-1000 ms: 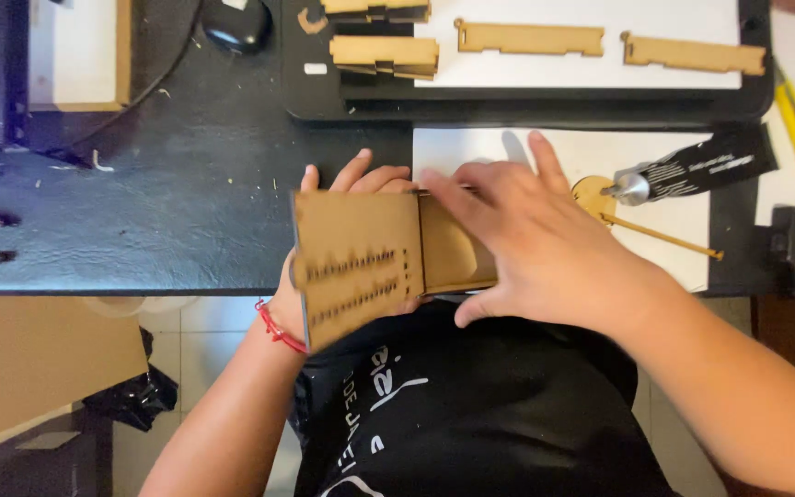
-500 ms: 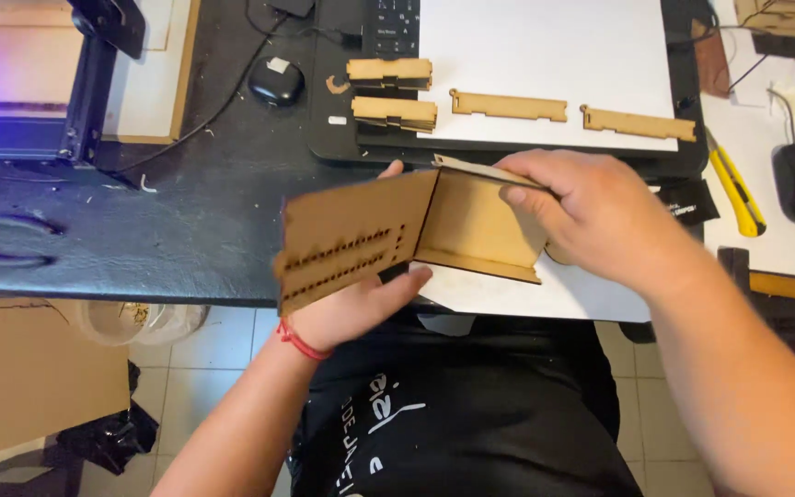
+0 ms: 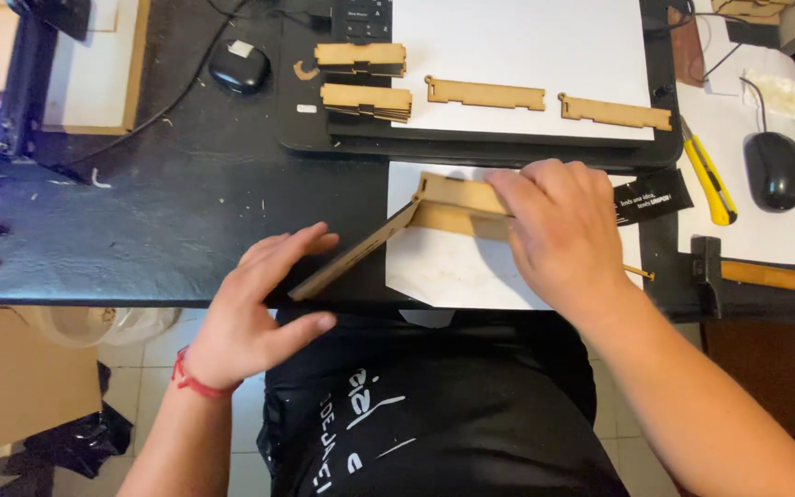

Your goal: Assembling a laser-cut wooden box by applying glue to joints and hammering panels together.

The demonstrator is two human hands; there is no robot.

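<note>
Half a second back: wooden box assembly (image 3: 416,225) up in the air, clear of the bench (image 3: 140,221), engraved panel facing the camera. Now down flat-ish on the white paper sheet (image 3: 453,271), with the long panel slanting out toward 7 o'clock over the bench's front edge. Looks like switching from inspecting to pressing the joint together against something solid, though that's just a guess.

Left hand (image 3: 255,317): open, fingers spread and pointing toward 2 o'clock, fingertips against the low end of the slanted panel, bracing rather than gripping. Red wrist band showing.

Right hand (image 3: 558,230): palm down, draped over the back wall of the assembly, fingers curled onto its top edge at about 10 o'clock, clamping it to the paper.

More cut wooden strips (image 3: 485,92) lying up at 12 o'clock on the black tray (image 3: 324,138); yellow utility knife (image 3: 706,175) off at 3 o'clock.
</note>
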